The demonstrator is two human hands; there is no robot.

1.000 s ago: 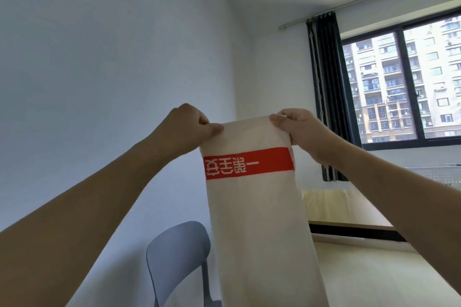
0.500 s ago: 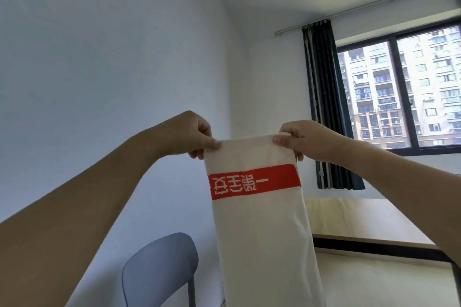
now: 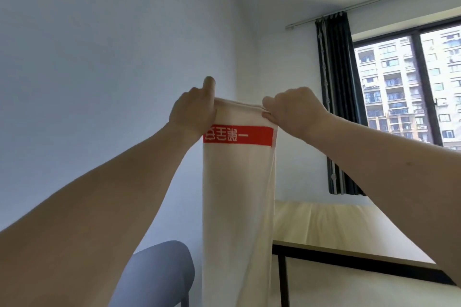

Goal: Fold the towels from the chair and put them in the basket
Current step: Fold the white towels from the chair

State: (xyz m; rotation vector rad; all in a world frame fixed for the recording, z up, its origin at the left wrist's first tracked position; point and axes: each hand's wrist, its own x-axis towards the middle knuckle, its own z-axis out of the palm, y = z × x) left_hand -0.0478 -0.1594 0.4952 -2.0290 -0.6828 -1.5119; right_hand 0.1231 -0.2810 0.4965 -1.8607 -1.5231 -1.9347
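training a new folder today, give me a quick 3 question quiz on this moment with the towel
1. True or false: both hands hold the towel by its top edge.
2. What colour is the band across the towel? A) blue B) red C) green
3. Fill in: the chair shows at the lower ____ of the towel.

Key
1. True: the left hand and right hand each grip a top corner, and the towel hangs straight down.
2. B: red, with white characters.
3. Left; the window and dark curtain are to the right.
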